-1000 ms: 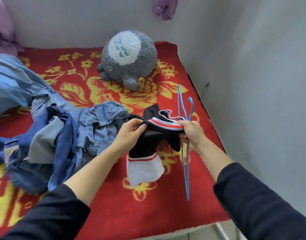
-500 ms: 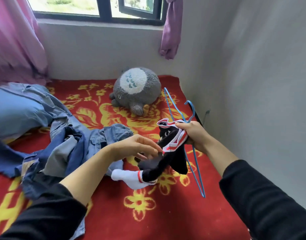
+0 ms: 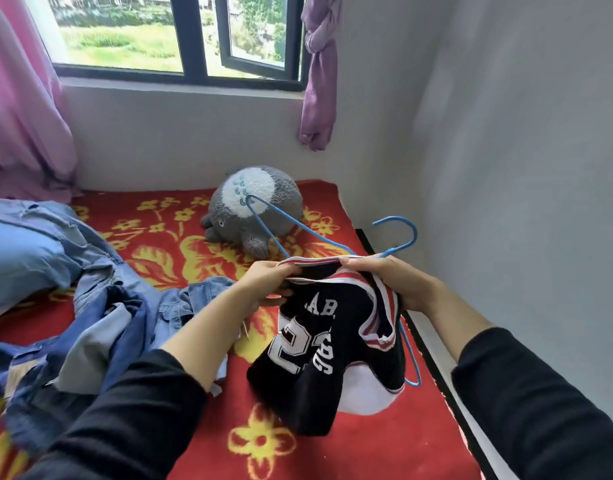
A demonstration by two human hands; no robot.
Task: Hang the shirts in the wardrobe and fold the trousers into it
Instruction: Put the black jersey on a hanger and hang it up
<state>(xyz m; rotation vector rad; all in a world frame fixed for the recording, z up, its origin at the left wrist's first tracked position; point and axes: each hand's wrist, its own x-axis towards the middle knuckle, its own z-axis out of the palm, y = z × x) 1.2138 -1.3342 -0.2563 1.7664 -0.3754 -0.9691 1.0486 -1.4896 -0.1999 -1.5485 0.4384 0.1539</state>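
Red-striped collar ribbing (image 3: 315, 260) sits pinched by fingers of my left hand (image 3: 267, 285) and gripped, with the blue wire hanger (image 3: 415, 235), in my right hand (image 3: 398, 285). It is held apart, I judge, to open the neck for threading. The black shirt (image 3: 319, 348) dangles near the right edge of the blanket (image 3: 350, 455).

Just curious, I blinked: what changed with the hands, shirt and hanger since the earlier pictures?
The left hand let go of the black shirt, then took hold again at its collar. The blue hanger swung up from pointing downward, and the shirt turned so its number shows. The right hand kept its grip on collar and hanger; the plush toy and denim pile stayed put.
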